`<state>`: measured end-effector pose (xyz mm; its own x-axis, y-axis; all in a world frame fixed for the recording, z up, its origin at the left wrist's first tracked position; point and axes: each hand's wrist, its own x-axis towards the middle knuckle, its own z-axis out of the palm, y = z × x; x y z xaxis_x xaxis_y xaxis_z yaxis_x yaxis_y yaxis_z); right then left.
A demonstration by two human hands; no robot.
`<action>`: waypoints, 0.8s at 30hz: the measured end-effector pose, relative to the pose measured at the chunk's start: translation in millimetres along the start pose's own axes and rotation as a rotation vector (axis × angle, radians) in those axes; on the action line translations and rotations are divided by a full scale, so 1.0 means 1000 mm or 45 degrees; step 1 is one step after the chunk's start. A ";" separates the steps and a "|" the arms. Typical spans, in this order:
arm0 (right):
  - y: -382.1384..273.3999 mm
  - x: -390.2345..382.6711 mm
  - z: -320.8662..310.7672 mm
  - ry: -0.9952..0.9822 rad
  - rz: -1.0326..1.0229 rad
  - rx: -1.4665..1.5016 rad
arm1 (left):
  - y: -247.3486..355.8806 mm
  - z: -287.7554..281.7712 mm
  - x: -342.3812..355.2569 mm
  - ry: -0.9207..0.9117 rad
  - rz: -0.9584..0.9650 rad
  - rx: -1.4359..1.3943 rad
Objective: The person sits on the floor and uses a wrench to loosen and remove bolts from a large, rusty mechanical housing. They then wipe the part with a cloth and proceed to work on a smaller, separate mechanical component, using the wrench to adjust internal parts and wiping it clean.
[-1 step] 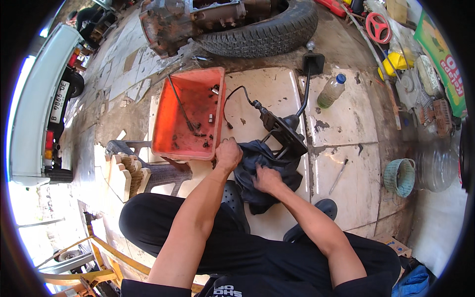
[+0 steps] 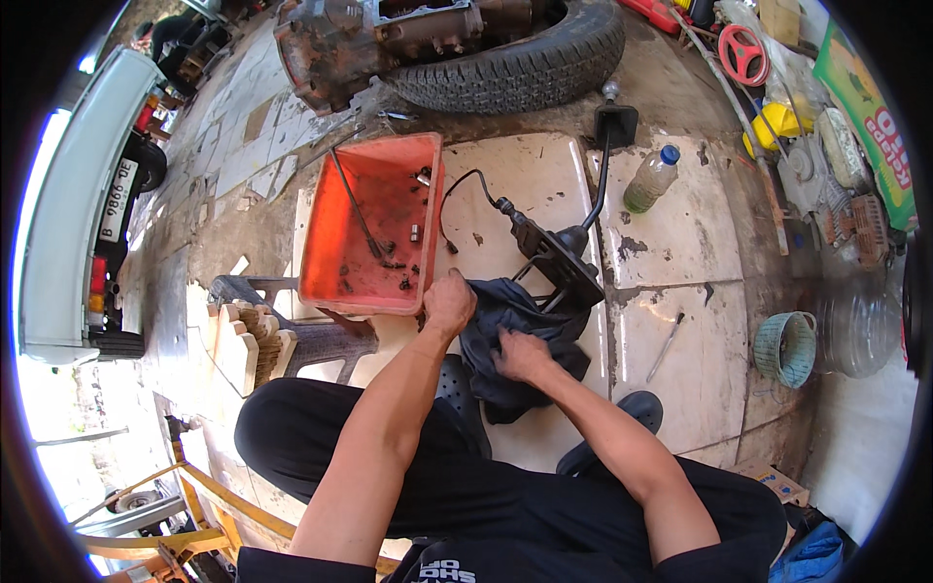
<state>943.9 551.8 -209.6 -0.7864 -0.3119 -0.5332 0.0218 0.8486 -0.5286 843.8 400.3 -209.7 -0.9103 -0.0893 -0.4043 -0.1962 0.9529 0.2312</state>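
My left hand (image 2: 450,303) is closed in a fist at the upper left edge of a dark cloth (image 2: 510,316), beside the near right corner of a red plastic bin (image 2: 434,209). My right hand (image 2: 522,357) presses into the same cloth with curled fingers. The cloth bunches around the near end of a black gear lever assembly (image 2: 559,257), hiding that end. Its plate and frame stick out beyond the cloth, and the bent lever runs away from me. A thin black cable (image 2: 457,189) curves from the assembly toward the bin.
Inside the bin lie a long-handled tool (image 2: 358,209) and small dark parts. A bottle (image 2: 650,180) stands to the right, with a thin tool (image 2: 666,347) and a small basket (image 2: 785,348) nearer. A tyre (image 2: 515,73) and a rusty gearbox housing (image 2: 330,58) sit at the back.
My right hand has shifted slightly to the left, and the cloth's lower right edge has drawn in with it. My left hand stays in about the same place.
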 end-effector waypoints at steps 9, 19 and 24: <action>-0.023 0.001 -0.017 0.307 0.058 0.207 | 0.018 0.027 0.005 0.519 -0.354 -0.735; -0.028 0.003 -0.029 0.145 -0.098 0.320 | 0.006 -0.016 0.060 0.025 0.125 -0.196; -0.010 0.020 -0.020 0.748 0.065 0.917 | 0.061 -0.081 0.010 -0.935 -0.277 -0.022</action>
<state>915.6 545.5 -202.3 -0.9559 0.1517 -0.2514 0.2884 0.3239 -0.9011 793.1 433.9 -128.3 -0.3754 -0.0530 -0.9253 -0.3545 0.9307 0.0905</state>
